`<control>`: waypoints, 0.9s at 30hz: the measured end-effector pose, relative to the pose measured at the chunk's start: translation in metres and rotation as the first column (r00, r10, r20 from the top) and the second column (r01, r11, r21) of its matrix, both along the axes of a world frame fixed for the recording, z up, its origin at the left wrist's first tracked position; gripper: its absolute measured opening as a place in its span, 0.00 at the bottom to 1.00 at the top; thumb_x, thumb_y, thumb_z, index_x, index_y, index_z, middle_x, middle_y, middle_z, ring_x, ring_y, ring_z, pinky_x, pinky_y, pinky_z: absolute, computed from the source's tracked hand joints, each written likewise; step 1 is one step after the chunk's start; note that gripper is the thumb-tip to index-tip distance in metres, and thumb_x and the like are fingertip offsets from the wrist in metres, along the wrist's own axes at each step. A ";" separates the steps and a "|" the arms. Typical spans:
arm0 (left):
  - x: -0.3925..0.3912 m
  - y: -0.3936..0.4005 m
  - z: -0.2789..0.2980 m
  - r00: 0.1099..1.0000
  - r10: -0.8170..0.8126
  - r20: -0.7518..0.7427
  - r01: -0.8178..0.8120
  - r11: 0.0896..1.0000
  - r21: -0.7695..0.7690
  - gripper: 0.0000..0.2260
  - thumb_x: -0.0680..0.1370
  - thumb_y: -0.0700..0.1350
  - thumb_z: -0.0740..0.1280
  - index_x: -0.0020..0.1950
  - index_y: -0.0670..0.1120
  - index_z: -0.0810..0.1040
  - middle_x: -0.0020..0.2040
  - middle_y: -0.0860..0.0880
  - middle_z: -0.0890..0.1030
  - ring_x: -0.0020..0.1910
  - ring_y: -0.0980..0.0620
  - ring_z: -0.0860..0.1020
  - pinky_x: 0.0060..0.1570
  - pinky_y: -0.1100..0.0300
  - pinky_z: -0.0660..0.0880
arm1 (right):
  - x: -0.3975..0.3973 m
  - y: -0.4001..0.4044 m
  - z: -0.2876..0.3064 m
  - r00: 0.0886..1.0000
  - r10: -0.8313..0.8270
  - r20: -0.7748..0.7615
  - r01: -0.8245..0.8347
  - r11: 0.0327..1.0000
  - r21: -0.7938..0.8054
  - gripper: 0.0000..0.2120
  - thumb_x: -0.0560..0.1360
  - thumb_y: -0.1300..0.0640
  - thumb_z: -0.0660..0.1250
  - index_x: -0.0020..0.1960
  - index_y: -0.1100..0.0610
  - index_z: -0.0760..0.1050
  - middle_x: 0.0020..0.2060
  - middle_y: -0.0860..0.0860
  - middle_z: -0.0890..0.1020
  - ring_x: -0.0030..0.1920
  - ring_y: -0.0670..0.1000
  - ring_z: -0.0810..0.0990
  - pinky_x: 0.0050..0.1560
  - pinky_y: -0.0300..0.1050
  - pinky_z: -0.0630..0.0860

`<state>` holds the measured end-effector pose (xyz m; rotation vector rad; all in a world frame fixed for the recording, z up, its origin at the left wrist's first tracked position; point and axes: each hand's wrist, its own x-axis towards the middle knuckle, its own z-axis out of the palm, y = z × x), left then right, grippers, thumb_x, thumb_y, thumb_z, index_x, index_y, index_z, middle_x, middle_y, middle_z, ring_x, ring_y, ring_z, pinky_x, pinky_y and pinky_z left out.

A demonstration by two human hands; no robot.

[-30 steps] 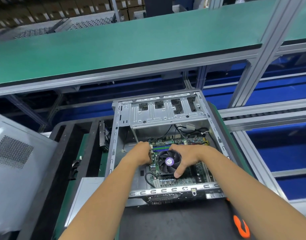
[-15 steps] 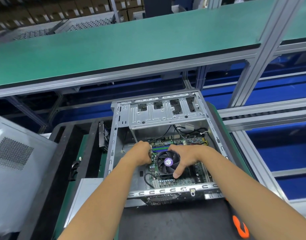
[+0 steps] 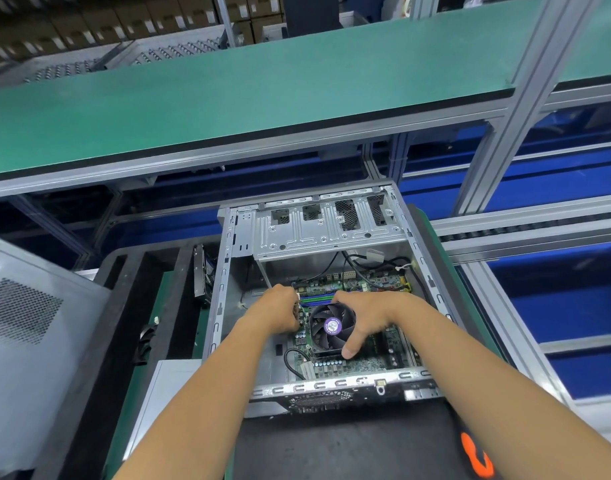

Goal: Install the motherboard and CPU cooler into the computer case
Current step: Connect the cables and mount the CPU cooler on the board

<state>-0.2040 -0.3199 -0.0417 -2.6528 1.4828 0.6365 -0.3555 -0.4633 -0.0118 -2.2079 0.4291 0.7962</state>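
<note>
Centre-low in the head view, the computer case (image 3: 228, 271) lies open with the motherboard (image 3: 376, 362) inside. The right hand (image 3: 363, 313) cups the CPU cooler (image 3: 328, 327), thumb down its near side, likely steadying it. The left hand (image 3: 280, 311) grips the board's left edge, likely aligning it. Versus a second ago, only the view shifted slightly.

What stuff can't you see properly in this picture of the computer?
Head view only:
- What the left hand pinches: its own curled fingers hide it.
- The CPU cooler: its right side sits under the right hand.
- Writing on the cooler's purple label: too small to read.
- The motherboard: partly covered by hands and cooler, so any screws can't be told.
- The orange-and-black object: cut off by the bottom edge.
</note>
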 end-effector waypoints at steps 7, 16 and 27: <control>-0.002 -0.001 0.002 1.000 -0.020 0.000 0.020 1.000 -0.006 0.14 0.68 0.38 0.68 0.27 0.47 0.65 0.27 0.50 0.68 0.26 0.51 0.66 0.23 0.62 0.60 | 0.000 -0.001 0.000 1.000 -0.002 -0.003 0.002 1.000 -0.005 0.45 0.65 0.47 0.80 0.72 0.53 0.57 0.70 0.51 0.68 0.66 0.56 0.70 0.65 0.54 0.70; -0.001 0.001 0.001 1.000 -0.006 -0.009 0.006 1.000 -0.010 0.13 0.68 0.38 0.67 0.27 0.46 0.66 0.28 0.49 0.69 0.27 0.50 0.68 0.23 0.62 0.60 | 0.001 -0.001 -0.001 1.000 0.002 -0.002 -0.002 1.000 -0.007 0.46 0.64 0.46 0.80 0.73 0.52 0.56 0.71 0.51 0.67 0.66 0.56 0.70 0.66 0.55 0.69; -0.003 0.000 0.000 1.000 0.005 -0.010 -0.005 1.000 -0.010 0.14 0.69 0.37 0.67 0.27 0.47 0.66 0.27 0.50 0.68 0.28 0.49 0.69 0.28 0.62 0.64 | 0.001 -0.001 -0.002 1.000 0.007 -0.006 -0.007 1.000 -0.021 0.49 0.64 0.45 0.80 0.75 0.51 0.53 0.73 0.52 0.65 0.69 0.57 0.68 0.68 0.56 0.68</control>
